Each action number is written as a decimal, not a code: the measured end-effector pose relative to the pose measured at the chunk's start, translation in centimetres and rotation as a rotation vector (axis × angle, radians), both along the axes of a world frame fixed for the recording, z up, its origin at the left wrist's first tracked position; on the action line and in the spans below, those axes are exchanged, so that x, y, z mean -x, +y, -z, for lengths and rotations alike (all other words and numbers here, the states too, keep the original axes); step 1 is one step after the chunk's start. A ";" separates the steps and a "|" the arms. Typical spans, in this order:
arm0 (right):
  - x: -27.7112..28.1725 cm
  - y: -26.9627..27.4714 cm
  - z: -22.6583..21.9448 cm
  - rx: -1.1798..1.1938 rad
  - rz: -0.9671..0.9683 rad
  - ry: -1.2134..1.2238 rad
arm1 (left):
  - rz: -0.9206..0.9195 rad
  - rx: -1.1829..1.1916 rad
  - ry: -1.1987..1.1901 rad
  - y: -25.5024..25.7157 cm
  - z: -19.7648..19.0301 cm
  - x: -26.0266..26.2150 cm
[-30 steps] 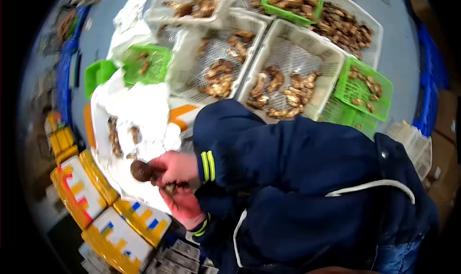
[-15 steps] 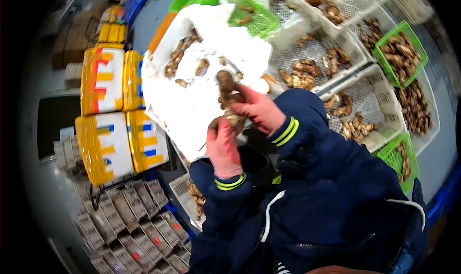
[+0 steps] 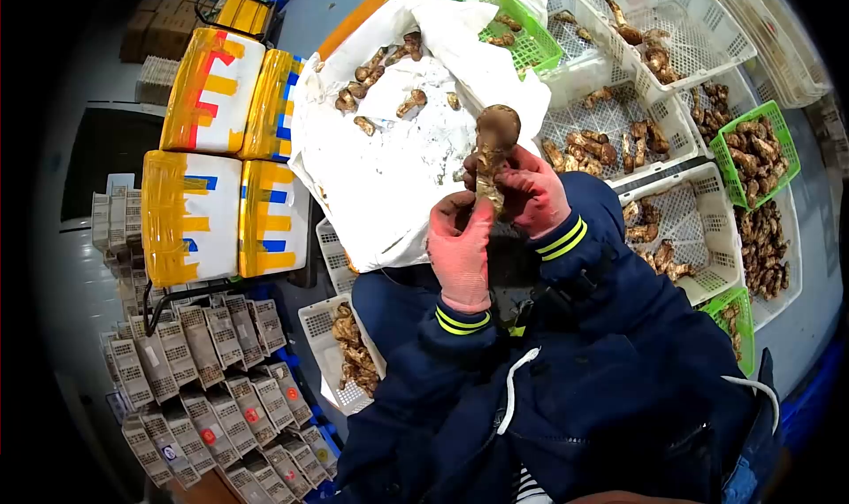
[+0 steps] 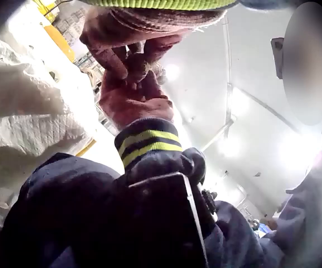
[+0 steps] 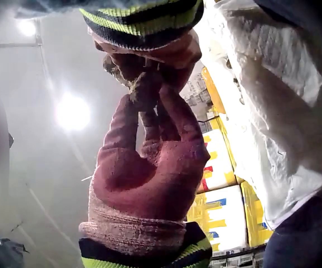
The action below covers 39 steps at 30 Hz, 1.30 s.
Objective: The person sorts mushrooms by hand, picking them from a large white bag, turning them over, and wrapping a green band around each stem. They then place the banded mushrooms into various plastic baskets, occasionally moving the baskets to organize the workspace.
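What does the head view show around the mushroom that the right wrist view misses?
Only the head view shows the mushroom's brown cap, the loose mushrooms on the white sack, the white baskets, the green baskets and the stacks of small cartons. Only the right wrist view shows the ceiling lights from below and the stem end between the gloved fingers. Both show the left hand and right hand, each with a grip on the mushroom, and the yellow-taped boxes.

Clothing: dk navy jacket, white drawcord at chest. Knit cuffs navy w/ 2 yellow-green stripes, both wrists. Red-pink knit gloves on left hand (image 3: 462, 252) & right hand (image 3: 531, 194). Blue trousers below.
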State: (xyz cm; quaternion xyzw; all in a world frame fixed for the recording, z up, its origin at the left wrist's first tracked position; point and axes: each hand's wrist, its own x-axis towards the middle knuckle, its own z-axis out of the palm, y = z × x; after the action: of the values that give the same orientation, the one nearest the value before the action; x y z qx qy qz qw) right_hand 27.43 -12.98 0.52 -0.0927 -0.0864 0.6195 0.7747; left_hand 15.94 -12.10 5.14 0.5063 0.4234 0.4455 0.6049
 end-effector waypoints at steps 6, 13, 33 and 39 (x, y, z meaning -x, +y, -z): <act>0.1 -0.3 -0.5 -0.082 -0.045 0.036 | 0.190 0.116 0.022 -0.5 -1.2 0.1; 0.2 0.0 0.1 -0.138 -0.075 -0.086 | 0.151 0.134 0.078 -0.5 -1.8 -0.1; 1.3 0.1 -1.0 0.142 -0.098 -0.729 | 0.285 0.447 -0.237 2.0 0.3 3.6; 1.7 0.4 -0.8 0.075 -0.141 -0.483 | 0.167 0.312 -0.044 1.4 0.0 3.7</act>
State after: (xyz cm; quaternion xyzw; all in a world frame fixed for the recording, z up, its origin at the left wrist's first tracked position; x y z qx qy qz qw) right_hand 25.72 -12.62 1.34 -0.2605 -0.2524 0.6345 0.6825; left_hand 12.23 -10.75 5.18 0.4300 0.4306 0.3337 0.7200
